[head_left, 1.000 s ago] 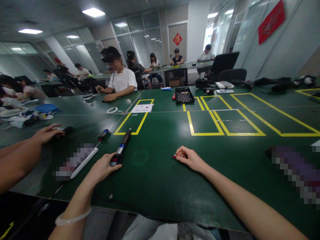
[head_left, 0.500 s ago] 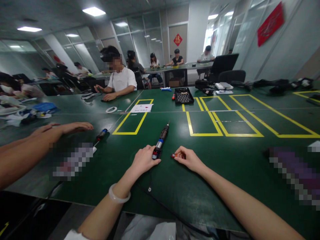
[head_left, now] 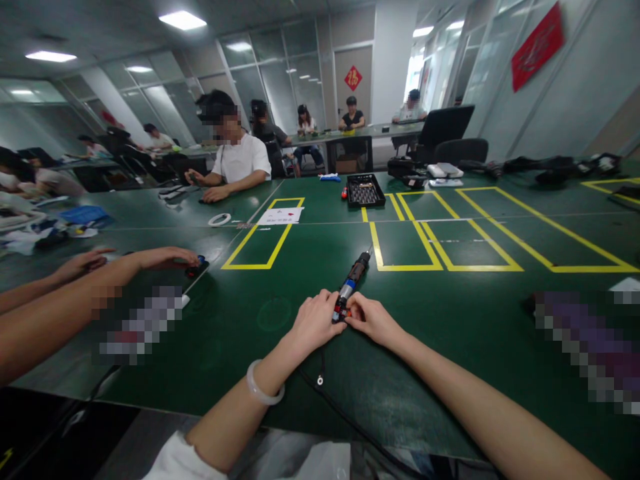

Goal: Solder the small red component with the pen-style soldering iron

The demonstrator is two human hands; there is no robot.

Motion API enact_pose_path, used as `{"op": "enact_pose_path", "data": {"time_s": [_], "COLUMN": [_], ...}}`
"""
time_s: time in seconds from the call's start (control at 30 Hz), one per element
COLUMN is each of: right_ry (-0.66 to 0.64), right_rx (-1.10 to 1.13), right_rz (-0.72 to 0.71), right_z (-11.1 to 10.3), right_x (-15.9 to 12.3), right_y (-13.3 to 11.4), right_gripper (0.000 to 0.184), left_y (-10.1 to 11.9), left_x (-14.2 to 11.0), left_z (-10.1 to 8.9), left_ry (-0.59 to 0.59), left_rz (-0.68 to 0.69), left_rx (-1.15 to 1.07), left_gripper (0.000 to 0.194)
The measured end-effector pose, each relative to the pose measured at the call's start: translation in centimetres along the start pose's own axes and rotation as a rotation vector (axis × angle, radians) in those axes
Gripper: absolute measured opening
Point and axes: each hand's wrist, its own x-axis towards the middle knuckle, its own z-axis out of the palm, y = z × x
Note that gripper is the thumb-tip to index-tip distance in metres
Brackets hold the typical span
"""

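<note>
My left hand (head_left: 316,320) is closed around the rear end of an electric screwdriver (head_left: 353,277). The tool has a dark body with a blue band, and its thin bit points away from me to the upper right. Against that same rear end, my right hand (head_left: 373,319) pinches a small red-and-orange piece (head_left: 347,313), mostly hidden by the fingers. Whether the piece touches the screwdriver I cannot tell. A black cord (head_left: 345,420) with a small ring terminal (head_left: 320,381) beside it runs below my hands towards the table's front edge.
On the green table (head_left: 450,333), yellow tape outlines mark several areas. A black tray (head_left: 365,192) of small parts stands further back, near a printed sheet (head_left: 280,215) and a white ring (head_left: 219,220). At left, a co-worker's hand (head_left: 175,257) reaches over another screwdriver (head_left: 197,267).
My left hand has moved right with the screwdriver, whose bit leans further right. My right hand, holding the small piece, now meets its rear end. The co-worker's hand has reached the other screwdriver.
</note>
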Motion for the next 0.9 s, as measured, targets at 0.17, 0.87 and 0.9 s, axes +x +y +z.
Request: {"op": "enact_pose_path", "data": {"time_s": [0.17,0.87,0.9], "right_ry": [-0.011,-0.012,-0.013], "right_rx": [0.042,-0.129,-0.132], "right_rz": [-0.033,-0.083,-0.081], "right_z": [-0.4,-1.4,-1.3], "right_x": [-0.2,-0.3,-0.3], "right_y": [-0.6,-0.5,-0.5], "right_gripper": [0.007,0.013,0.013], "left_y": [0.1,-10.3,-11.6], "left_x": [0.0,-5.2,-6.0], "left_z": [0.9,-0.7,-0.7], "left_ry": [0.046,-0.018,-0.016], "left_rz": [-0.016,-0.251,-0.285], "left_rx": [-0.034,-0.033,-0.033], "left_gripper": [0.054,0.051,0.053]}}
